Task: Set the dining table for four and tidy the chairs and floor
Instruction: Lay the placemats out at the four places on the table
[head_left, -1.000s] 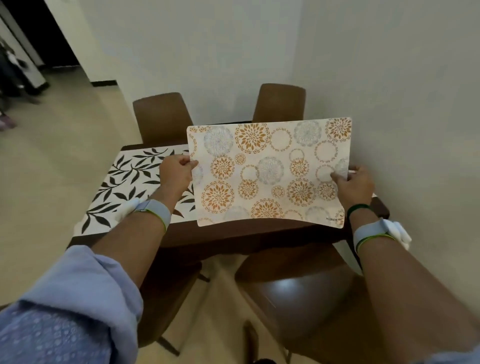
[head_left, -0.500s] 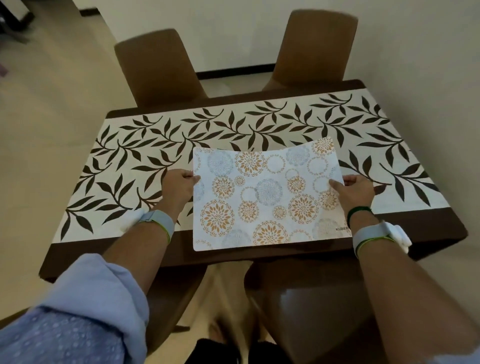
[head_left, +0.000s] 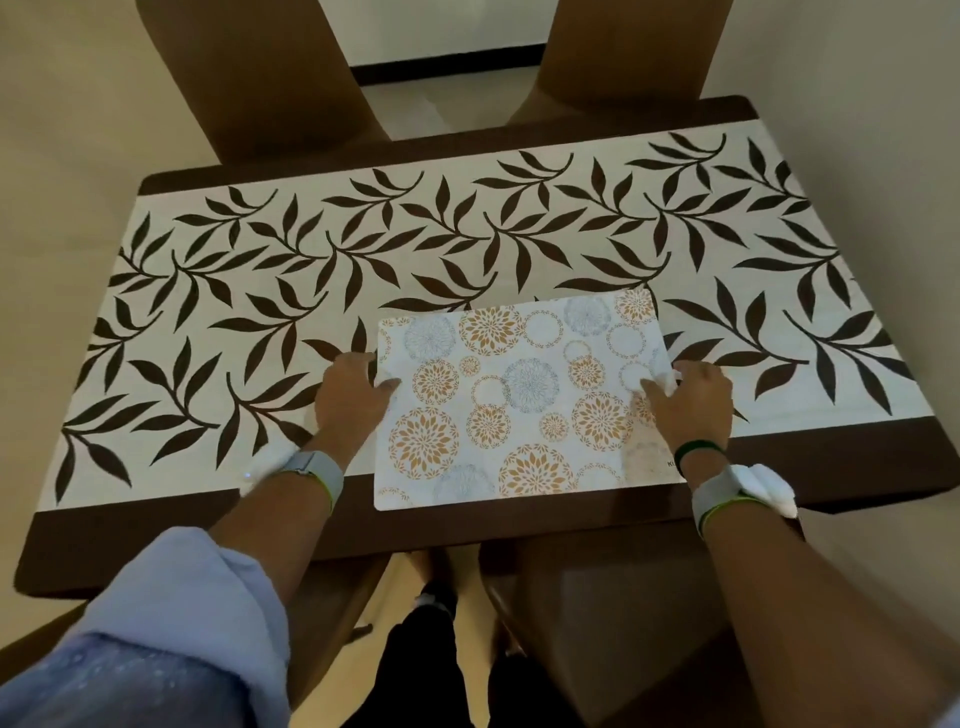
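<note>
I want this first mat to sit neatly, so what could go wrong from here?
1. The placemat has its right edge curled up in the grip of the right hand. If it is released like that, it may not lie flat.
2. Its near edge lies past the leaf-patterned runner, close to the table edge. A forearm pulling back could drag it off.

The placemat (head_left: 519, 400) is cream with orange and grey-blue floral roundels; the dark brown desk (head_left: 156, 540) carries a cream runner (head_left: 218, 291) with brown leaves; the sleeve (head_left: 171, 623) looks pale blue, perhaps dotted.
</note>
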